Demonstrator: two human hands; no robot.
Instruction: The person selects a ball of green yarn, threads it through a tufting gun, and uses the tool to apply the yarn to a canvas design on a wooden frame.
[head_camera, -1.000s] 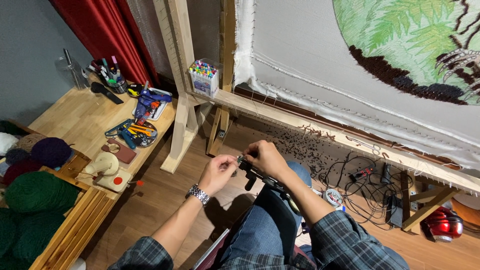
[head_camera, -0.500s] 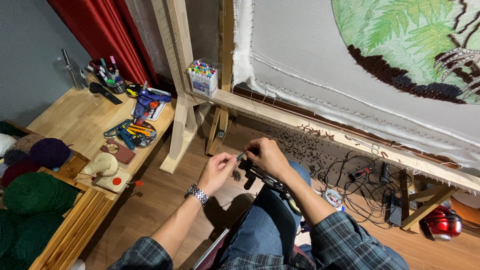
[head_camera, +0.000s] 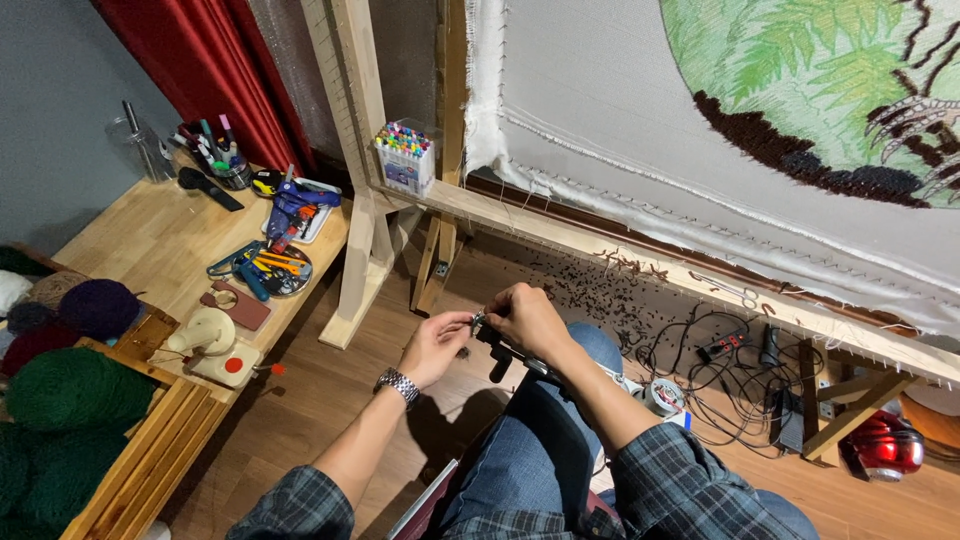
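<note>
While wedged between both fists, black tool (head_camera: 500, 352), right grip (head_camera: 528, 318) closed around it, left grip (head_camera: 438, 345) pinching its tip

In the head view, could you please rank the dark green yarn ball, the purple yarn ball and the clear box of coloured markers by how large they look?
1. Dark green yarn ball, though it lies nearer the camera.
2. Purple yarn ball.
3. Clear box of coloured markers; close to the purple ball, so unsure.

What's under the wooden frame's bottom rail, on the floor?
Under the frame rail: dark yarn clippings, tangled black cables with a power strip, and a tape roll. The person's arm and knee hide the floor nearer the camera.
</note>
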